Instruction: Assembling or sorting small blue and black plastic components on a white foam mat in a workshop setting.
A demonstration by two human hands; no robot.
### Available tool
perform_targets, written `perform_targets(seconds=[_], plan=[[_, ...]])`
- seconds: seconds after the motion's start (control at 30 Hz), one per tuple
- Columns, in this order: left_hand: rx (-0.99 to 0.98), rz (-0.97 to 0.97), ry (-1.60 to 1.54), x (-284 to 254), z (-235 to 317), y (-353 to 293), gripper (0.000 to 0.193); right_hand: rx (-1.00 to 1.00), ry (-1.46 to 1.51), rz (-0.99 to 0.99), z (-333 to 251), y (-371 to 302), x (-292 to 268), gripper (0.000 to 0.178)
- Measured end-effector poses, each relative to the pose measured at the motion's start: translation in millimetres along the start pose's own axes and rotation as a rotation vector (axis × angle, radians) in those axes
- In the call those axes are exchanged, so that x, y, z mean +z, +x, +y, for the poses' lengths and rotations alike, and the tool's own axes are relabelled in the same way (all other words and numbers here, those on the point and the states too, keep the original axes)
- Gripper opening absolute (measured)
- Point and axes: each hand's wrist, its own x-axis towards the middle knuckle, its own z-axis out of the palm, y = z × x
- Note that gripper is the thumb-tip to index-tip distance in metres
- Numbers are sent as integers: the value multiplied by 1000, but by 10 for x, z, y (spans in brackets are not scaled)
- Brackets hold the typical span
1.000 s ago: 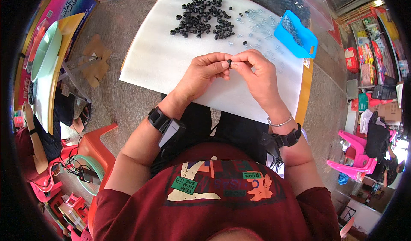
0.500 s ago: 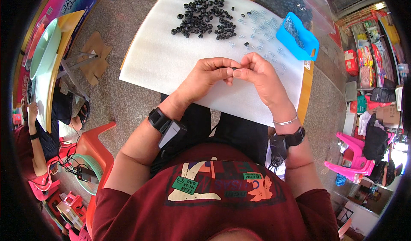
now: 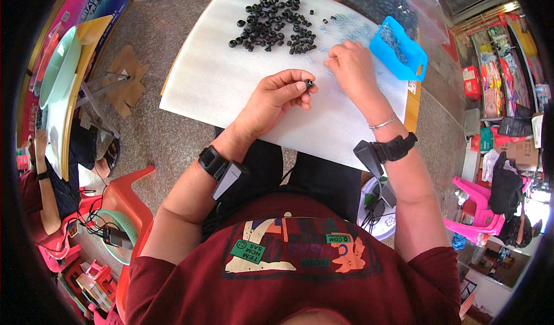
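Table: covered with a white sheet point(image 3: 213, 77), set on a speckled grey floor point(image 3: 179, 31); pink plastic chair point(image 3: 489, 216) placed at far right. Left hand point(image 3: 281, 93): small black piece point(image 3: 309, 84) pinched between thumb and fingers, held above the sheet. Right hand point(image 3: 353, 65): fingers curled, held near scattered clear bits point(image 3: 360, 31); whether anything is gripped cannot be told. Black pieces point(image 3: 274, 25): heaped beyond the left hand. Blue tray point(image 3: 407, 70): placed right of the right hand. Part of the sheet is blocked by both hands.
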Motion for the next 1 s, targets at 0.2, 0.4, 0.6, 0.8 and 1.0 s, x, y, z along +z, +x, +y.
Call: perform_targets(seconds=[0.2, 0.4, 0.6, 0.8, 1.0], plan=[[-13, -13, 0, -5, 9, -4, 23, -20, 7, 22, 80, 38, 64, 8], [18, 43, -53, 9, 6, -7, 22, 324, 826, -85, -72, -135, -209, 15], [16, 59, -27, 12, 15, 0, 22, 371, 1170, -161, -499, -462, -382, 16], [14, 32, 16, 15, 14, -12, 23, 261, 1009, -44, -614, -544, -346, 14], [1, 24, 47, -4, -5, -8, 23, 135, 808, 29, -667, -546, -371, 12]])
